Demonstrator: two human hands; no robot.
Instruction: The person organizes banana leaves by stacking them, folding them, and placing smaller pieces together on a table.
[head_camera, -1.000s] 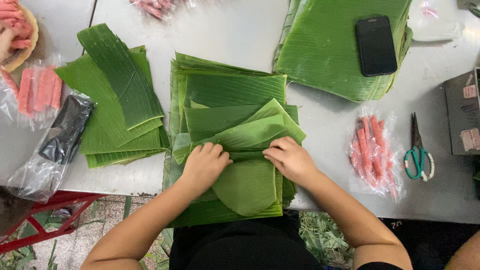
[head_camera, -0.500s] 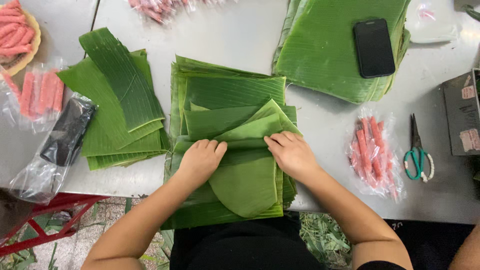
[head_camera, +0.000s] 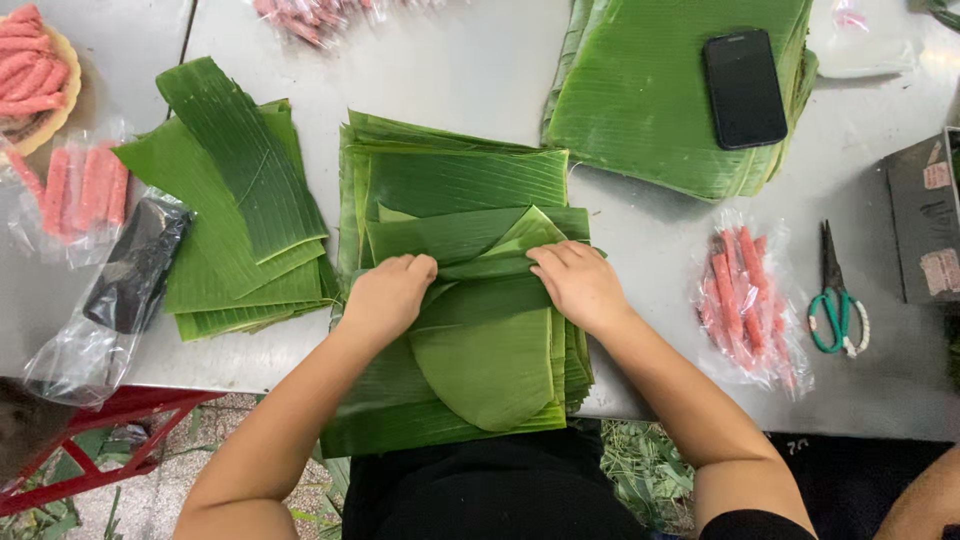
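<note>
Both hands down on a folded leaf (head_camera: 480, 262) atop the middle leaf stack (head_camera: 460, 180) at the centre of the desk (head_camera: 470, 60). Left hand (head_camera: 388, 295) at 9 o'clock of the fold, fingers curled, knuckles up, pressing the folded strip flat; grip half closed on the leaf edge, thumb hidden, so cannot tell whether pinching or only pressing. Right hand (head_camera: 578, 285) at 3 o'clock of the fold, fingers bent over the pointed flap, likewise pressing, grip closed down on the leaf. Rounded leaf end (head_camera: 490, 365) hanging toward 6 o'clock, over the near desk edge. Smaller pile of cut leaves (head_camera: 235, 210) at 9 o'clock of the stack, one long strip lying slantwise on top. Beyond that, at 9 o'clock, a clear bag with something black (head_camera: 135, 265) and a bag of pink sticks (head_camera: 80, 190); a basket (head_camera: 55, 110) of more pink sticks at 10 o'clock, at the frame corner. Large leaf heap (head_camera: 650, 100) at 1 o'clock with a dark phone (head_camera: 744, 88) lying flat on it. Another bag of pink sticks (head_camera: 745, 300) at 3 o'clock, just beside the right forearm, and green-handled scissors (head_camera: 835, 300) farther out at 3 o'clock, closed, points toward 12. More pink packets (head_camera: 310, 15) at 12 o'clock, cut by the frame.
</note>
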